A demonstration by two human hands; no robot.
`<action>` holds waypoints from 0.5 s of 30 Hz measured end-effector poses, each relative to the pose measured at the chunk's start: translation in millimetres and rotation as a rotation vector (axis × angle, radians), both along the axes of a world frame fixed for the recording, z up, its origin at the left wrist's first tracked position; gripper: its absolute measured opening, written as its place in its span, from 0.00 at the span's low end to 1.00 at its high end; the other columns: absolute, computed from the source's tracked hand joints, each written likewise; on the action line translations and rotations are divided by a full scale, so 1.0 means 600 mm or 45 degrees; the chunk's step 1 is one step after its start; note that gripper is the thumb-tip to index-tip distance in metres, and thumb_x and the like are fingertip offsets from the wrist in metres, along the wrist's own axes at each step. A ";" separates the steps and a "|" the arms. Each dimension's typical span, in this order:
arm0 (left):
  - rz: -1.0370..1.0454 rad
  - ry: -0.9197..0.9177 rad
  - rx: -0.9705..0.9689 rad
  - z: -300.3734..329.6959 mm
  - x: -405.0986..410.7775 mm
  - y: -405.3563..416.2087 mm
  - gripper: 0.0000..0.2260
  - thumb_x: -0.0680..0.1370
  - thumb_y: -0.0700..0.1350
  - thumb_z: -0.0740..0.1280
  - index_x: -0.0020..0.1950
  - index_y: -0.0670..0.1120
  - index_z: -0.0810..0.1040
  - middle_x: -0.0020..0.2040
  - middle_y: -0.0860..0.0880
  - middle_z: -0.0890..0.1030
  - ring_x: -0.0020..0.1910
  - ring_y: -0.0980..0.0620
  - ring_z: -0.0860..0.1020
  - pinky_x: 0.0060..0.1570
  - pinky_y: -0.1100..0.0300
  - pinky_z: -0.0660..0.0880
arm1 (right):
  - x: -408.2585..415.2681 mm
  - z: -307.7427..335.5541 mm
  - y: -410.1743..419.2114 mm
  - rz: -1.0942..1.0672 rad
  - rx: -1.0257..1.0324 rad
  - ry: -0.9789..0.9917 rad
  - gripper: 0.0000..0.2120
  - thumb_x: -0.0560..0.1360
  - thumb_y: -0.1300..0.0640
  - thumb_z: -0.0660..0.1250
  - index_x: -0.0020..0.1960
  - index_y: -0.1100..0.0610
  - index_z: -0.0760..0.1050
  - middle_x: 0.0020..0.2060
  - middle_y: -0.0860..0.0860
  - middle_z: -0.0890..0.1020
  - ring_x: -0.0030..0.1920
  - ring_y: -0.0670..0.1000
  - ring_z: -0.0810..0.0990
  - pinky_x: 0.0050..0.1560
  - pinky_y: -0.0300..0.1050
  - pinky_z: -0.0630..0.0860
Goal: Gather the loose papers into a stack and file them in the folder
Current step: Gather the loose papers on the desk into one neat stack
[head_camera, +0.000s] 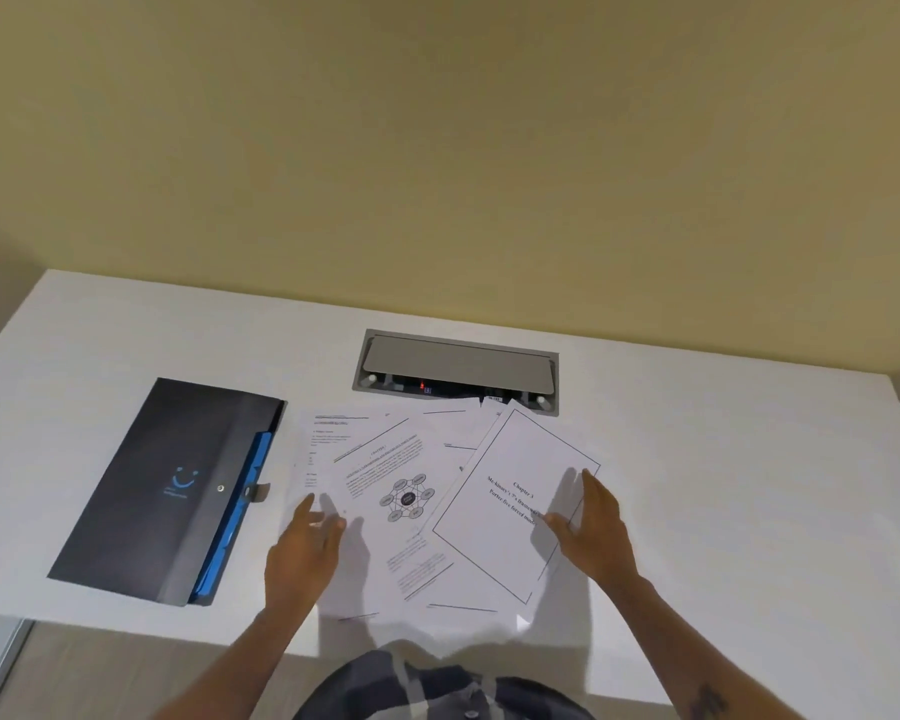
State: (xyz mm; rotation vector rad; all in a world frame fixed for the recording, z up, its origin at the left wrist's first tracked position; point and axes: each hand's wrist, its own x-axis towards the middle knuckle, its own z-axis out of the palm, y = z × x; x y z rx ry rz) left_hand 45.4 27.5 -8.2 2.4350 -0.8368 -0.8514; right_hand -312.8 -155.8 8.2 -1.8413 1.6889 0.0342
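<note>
Folder left of papers, cable box behind

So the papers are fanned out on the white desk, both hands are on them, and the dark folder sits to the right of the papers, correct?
Not quite. The head view shows the dark folder lying to the left of the papers, not the right. The rest holds: the sheets are fanned out on the white desk, with the left hand and right hand on them.

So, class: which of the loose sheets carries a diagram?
The middle sheet, beside the left hand: it shows a ring of linked ovals; the others show only text.
</note>
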 end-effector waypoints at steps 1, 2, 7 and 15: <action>0.008 0.049 -0.013 0.000 0.008 -0.011 0.29 0.77 0.63 0.64 0.74 0.52 0.68 0.69 0.48 0.79 0.64 0.43 0.80 0.63 0.44 0.76 | 0.003 -0.001 -0.009 -0.046 0.002 -0.012 0.47 0.74 0.40 0.75 0.82 0.59 0.57 0.79 0.55 0.65 0.80 0.57 0.62 0.75 0.59 0.70; 0.002 0.088 -0.053 -0.002 0.015 -0.022 0.28 0.76 0.61 0.68 0.73 0.53 0.69 0.69 0.48 0.78 0.64 0.44 0.79 0.62 0.43 0.77 | 0.005 -0.001 -0.018 -0.088 -0.013 -0.028 0.48 0.72 0.39 0.76 0.81 0.59 0.59 0.78 0.54 0.67 0.79 0.57 0.64 0.73 0.59 0.72; -0.150 0.008 -0.076 -0.017 0.039 -0.072 0.38 0.67 0.59 0.78 0.71 0.52 0.65 0.65 0.48 0.74 0.65 0.44 0.75 0.60 0.40 0.78 | 0.010 -0.010 -0.052 -0.122 -0.032 0.019 0.58 0.64 0.35 0.81 0.81 0.59 0.55 0.78 0.54 0.66 0.79 0.56 0.63 0.74 0.59 0.70; -0.339 -0.194 0.266 -0.053 0.033 -0.098 0.61 0.65 0.67 0.76 0.83 0.46 0.43 0.84 0.44 0.46 0.83 0.40 0.45 0.76 0.31 0.49 | 0.028 -0.035 -0.066 0.036 0.069 0.286 0.71 0.62 0.31 0.80 0.84 0.61 0.40 0.84 0.56 0.48 0.84 0.57 0.48 0.77 0.65 0.63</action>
